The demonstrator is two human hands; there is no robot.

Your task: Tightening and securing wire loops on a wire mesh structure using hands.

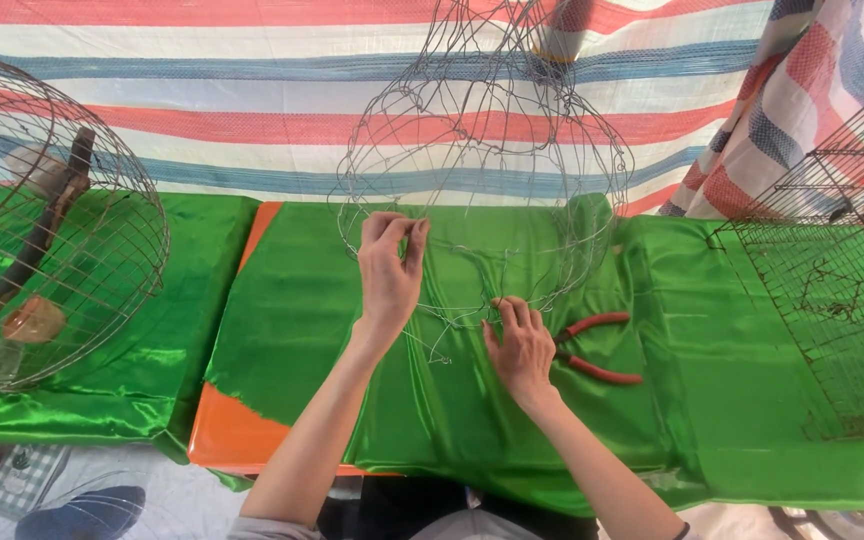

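A thin wire frame cage (512,130), half built and dome-shaped, stands on shiny green cloth (292,320) in front of me. My left hand (389,275) is raised at the frame's lower left, fingers pinched on a wire of its rim. My right hand (520,345) rests lower on the cloth, fingertips closed on a wire at the frame's bottom edge. Red-handled pliers (597,350) lie on the cloth just right of my right hand, untouched.
A round wire cage (102,240) with a wooden perch and small objects inside lies at the left. A rectangular wire mesh cage (832,290) sits at the right. An orange table edge (232,435) shows under the cloth. A striped tarp (232,110) hangs behind.
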